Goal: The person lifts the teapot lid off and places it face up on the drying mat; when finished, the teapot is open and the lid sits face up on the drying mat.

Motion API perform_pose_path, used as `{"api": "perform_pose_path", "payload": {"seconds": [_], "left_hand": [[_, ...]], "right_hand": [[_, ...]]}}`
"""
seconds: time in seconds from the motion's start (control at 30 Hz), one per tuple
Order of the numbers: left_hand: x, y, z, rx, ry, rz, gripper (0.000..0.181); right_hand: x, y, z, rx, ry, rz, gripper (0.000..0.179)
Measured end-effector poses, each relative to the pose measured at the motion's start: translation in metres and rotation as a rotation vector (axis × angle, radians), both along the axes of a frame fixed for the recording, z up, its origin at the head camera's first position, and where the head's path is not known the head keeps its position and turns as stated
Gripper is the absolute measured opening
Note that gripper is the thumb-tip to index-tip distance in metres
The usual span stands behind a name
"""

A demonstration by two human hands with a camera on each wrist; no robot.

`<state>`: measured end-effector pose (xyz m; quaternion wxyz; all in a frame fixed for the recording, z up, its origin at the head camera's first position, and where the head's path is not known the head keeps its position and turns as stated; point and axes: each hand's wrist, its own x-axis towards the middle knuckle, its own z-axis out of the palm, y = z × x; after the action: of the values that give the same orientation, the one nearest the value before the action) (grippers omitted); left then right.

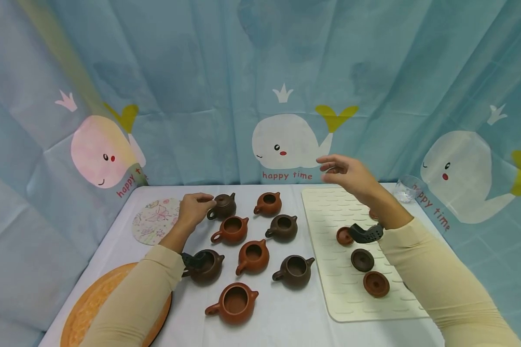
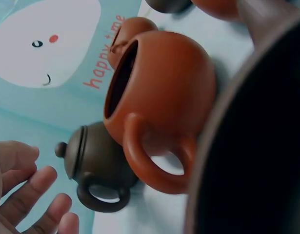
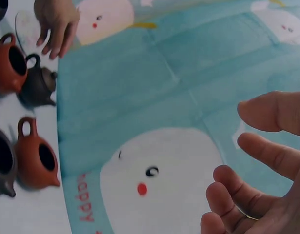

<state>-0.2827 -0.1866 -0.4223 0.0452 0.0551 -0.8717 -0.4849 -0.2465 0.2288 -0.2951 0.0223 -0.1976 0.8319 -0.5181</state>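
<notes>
A dark brown teapot with its lid on stands at the back left of the group. Close beside its handle, my left hand has its fingers loosely bent, and the left wrist view shows a gap between the fingertips and the lid knob. My right hand is raised over the far end of the cream mat, fingers spread and holding nothing. Lidless teapots in reddish and dark clay fill the middle, among them a reddish one and a dark one.
On the cream mat lie several loose lids, one of them dark. A clear glass stands at the back right. To the left are a floral round pad and a large round orange-brown board, partly under my left arm.
</notes>
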Motion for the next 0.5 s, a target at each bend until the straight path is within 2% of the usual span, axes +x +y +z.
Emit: {"api": "perform_pose_path", "payload": {"seconds": [0.2,0.37,0.5], "left_hand": [[-0.004,-0.008,-0.014,-0.048,-0.030,0.031,0.028],[-0.006,-0.013,-0.020,-0.069,-0.102,0.045,0.025],[-0.006,-0.012,-0.023,-0.067,-0.133,0.017,0.021]], "right_hand": [[-0.006,-0.030,0.001,-0.047,0.001,0.044,0.045],[-0.017,-0.056,-0.004,-0.060,0.014,0.087,0.045],[-0.023,-0.073,-0.010,-0.080,0.008,0.104,0.045]]}}
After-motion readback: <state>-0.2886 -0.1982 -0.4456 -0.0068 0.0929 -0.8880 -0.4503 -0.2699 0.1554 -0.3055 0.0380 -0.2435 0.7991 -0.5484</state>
